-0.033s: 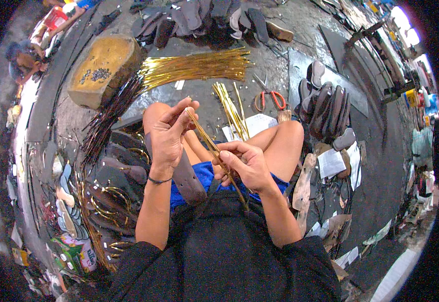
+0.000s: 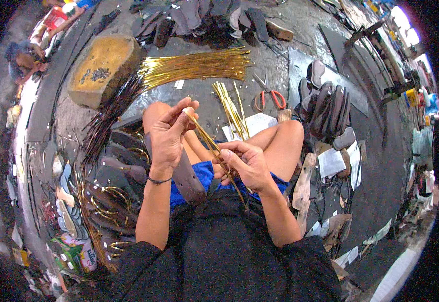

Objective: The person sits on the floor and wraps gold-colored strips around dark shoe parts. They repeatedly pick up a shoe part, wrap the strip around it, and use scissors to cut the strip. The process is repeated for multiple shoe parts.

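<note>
A few thin golden strips [image 2: 207,140] slant across my lap between both hands. Thumb and fingers of my left hand [image 2: 168,138] pinch their far end. Lower down, my right hand [image 2: 245,165] is closed round the same strips, whose near ends point toward my shirt. Against my left thigh rests a dark brown sandal sole [image 2: 188,180], partly hidden behind my left forearm. Beyond my legs, more golden strips [image 2: 231,110] lie loose by a white sheet of paper [image 2: 260,124]. Scissors [image 2: 270,95] with red-orange handles are on the floor to their right.
A large golden strip bundle [image 2: 194,66] lies ahead, beside a wooden block [image 2: 101,65] bearing small dark bits. Dark soles [image 2: 330,110] stand stacked at right; more footwear [image 2: 194,17] is heaped at the far side. Strapped soles [image 2: 111,196] lie left. Another person [image 2: 26,60] sits far left.
</note>
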